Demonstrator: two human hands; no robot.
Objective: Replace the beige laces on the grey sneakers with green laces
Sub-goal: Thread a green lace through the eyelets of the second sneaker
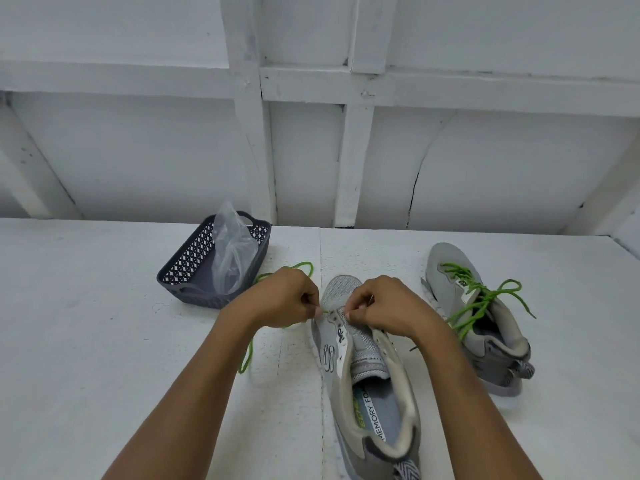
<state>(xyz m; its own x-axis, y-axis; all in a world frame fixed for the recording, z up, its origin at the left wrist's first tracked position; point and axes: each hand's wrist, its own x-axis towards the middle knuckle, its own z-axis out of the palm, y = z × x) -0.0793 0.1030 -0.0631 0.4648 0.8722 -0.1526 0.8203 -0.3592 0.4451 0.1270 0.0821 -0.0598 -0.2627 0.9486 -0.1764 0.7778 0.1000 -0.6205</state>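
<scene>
Pinching green lace [301, 264] in left grip [284, 299], thumb and forefinger closed on it, other fingers curled, just left of the toe-end eyelets of near sneaker [360, 358]. Pinching with right grip [391, 303] as well, fingertips closed at the front eyelet edge of near sneaker, just right of its tongue. Lace between those fingertips or not: cannot tell, too small. Short green bit showing between both grips, over the front eyelets.

Far left of near sneaker, and further back: dark grey lattice basket [187, 268], flat on white bench [104, 306]. Clear plastic bag [232, 258] inside it, sticking up past the rim.

Between basket and near sneaker: slack of green lace lying on bench. Looping out behind left grip close to basket, passing under the left wrist, tip ending left of near sneaker's midsole.

Near sneaker itself: grey, on its sole, toe pointing away, heel toward camera, printed insole visible inside the opening.

Right of near sneaker, well apart: far sneaker [450, 268], also grey, toe pointing away, heel with a striped pull tab nearer the camera. Upright or leaning: cannot tell. Second green lace [481, 299] threaded through its eyelets, loose ends spilling out to the right onto bench.

Behind near sneaker, past the bench edge: white panelled wall [311, 133].
</scene>
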